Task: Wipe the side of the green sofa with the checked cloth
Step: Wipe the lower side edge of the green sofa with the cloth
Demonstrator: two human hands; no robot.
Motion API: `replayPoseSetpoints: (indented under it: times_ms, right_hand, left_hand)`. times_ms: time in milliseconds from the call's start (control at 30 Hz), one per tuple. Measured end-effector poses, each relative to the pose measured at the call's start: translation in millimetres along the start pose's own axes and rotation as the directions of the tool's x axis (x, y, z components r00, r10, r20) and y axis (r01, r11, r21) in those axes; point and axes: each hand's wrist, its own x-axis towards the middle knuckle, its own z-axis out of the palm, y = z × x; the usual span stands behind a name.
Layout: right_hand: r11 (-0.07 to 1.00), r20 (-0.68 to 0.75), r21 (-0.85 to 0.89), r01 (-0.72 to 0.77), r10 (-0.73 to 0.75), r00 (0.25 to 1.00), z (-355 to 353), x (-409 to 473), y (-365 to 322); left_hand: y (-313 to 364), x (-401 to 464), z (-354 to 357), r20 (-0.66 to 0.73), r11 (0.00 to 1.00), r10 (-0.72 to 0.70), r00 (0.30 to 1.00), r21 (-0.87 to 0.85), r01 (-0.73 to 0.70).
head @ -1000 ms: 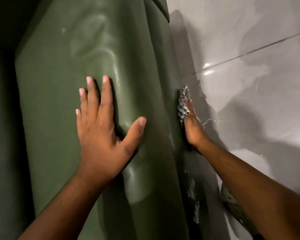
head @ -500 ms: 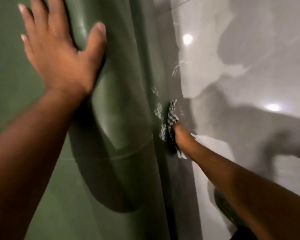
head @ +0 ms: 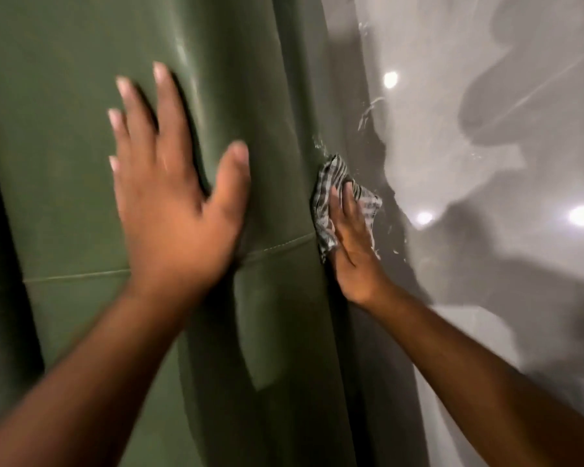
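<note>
My left hand (head: 172, 210) lies flat on the green sofa (head: 64, 136); my right hand (head: 353, 241) presses the checked cloth (head: 324, 203) against its side edge.

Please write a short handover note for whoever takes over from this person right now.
Left hand: open, palm flat on the green sofa, bracing.
Right hand: presses the checked cloth against the sofa's side, next to the glossy grey floor.
Done: wiping is under way near the stitched seam; how much is already clean cannot be told.
Left: carry on wiping along the side.
</note>
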Motion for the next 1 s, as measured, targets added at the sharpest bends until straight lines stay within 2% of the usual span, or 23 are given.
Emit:
replayPoseSetpoints:
  times_ms: [100, 267, 300, 500, 600, 733, 867, 1000]
  right_hand:
    - [0.987, 0.021, 0.111, -0.114, 0.112, 0.993, -3.5, 14.6, -3.5]
    - [0.966, 0.054, 0.122, -0.227, 0.222, 0.973, -5.4, -3.8, 2.4]
    - [0.969, 0.058, 0.111, -0.221, 0.216, 0.975, -3.1, -14.5, 4.3]
    - [0.998, 0.111, -0.024, 0.067, -0.064, 0.992, 1.2, -31.5, -1.5]
    - [0.999, 0.11, -0.032, 0.044, -0.04, 0.993, -2.2, -7.9, -7.3]
    - [1.0, 0.025, -0.004, 0.025, -0.025, 0.999, -7.6, 44.0, -22.2]
    - [0.982, -0.052, 0.178, -0.055, 0.065, 0.997, -12.0, 75.4, -21.7]
    - [0.916, -0.014, 0.257, -0.309, 0.323, 0.946, -16.3, 53.8, -6.9]
  left_hand:
    - [15.1, -41.2, -1.1, -0.013, 0.999, -0.044, 0.999, -0.025, 0.044]
    - [18.5, -30.8, 1.5, -0.034, 0.998, -0.059, 0.998, 0.019, 0.059]
    - [18.8, -32.7, 1.2, -0.033, 0.998, -0.06, 0.998, 0.017, 0.061]
    - [17.6, -29.1, 2.7, -0.041, 0.998, -0.063, 0.997, 0.01, 0.063]
    - [17.2, -28.5, 3.1, -0.051, 0.998, -0.065, 0.997, 0.004, 0.065]
    - [17.9, -26.7, 3.5, -0.06, 0.997, -0.071, 0.996, 0.028, 0.072]
    - [17.9, -27.2, 5.4, -0.065, 0.997, -0.069, 0.995, 0.029, 0.071]
    - [20.2, -28.1, 3.7, -0.078, 0.997, -0.075, 0.994, 0.027, 0.078]
